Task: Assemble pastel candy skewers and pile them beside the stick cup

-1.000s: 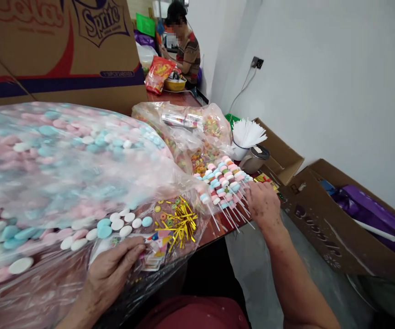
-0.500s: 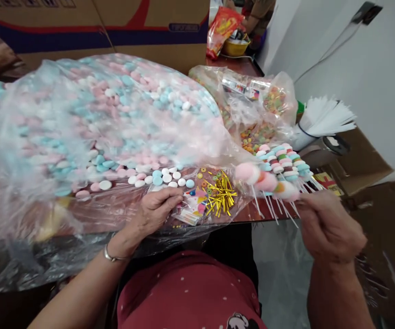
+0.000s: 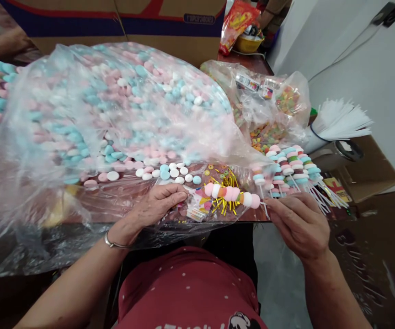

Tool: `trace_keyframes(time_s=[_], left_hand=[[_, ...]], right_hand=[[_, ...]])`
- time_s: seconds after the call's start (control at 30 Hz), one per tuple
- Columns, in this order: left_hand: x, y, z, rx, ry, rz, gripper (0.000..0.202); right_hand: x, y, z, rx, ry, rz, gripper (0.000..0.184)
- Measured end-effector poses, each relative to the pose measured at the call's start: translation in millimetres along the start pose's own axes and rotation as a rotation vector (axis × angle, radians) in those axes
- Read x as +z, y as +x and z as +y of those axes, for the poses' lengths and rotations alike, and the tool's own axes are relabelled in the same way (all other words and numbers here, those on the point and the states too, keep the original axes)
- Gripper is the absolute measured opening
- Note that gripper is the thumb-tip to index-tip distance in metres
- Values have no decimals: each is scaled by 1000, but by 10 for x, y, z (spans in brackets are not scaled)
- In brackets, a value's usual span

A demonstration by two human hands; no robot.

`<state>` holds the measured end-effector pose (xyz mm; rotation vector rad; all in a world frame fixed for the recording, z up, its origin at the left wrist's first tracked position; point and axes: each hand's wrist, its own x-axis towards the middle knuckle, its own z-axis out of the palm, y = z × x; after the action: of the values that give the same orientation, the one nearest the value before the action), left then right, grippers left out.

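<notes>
Candy skewer [image 3: 232,193] lying level, lower centre of frame; right hand [image 3: 298,224] pinching its stick.
Left hand [image 3: 154,203] is pinching a printed packet [image 3: 194,204] just left of the skewer's tip; holding both steady is probably helping avoid snags.

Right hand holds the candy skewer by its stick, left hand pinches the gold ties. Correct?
No: the left hand pinches the printed clear packet, not the gold ties (head view). The right hand does hold the candy skewer by its stick.
</notes>
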<state>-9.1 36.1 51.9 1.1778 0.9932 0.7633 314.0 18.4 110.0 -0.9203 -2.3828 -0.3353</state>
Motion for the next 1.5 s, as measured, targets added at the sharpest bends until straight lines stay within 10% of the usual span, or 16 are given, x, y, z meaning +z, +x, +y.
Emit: trace_keyframes(time_s=[0.7, 1.5], left_hand=[[-160, 124, 164, -5, 409, -339, 36], [-127, 191, 233, 108, 629, -320, 28]], right_hand=[[132, 11, -25, 71, 223, -97, 18], [396, -31, -203, 165, 339, -184, 21]])
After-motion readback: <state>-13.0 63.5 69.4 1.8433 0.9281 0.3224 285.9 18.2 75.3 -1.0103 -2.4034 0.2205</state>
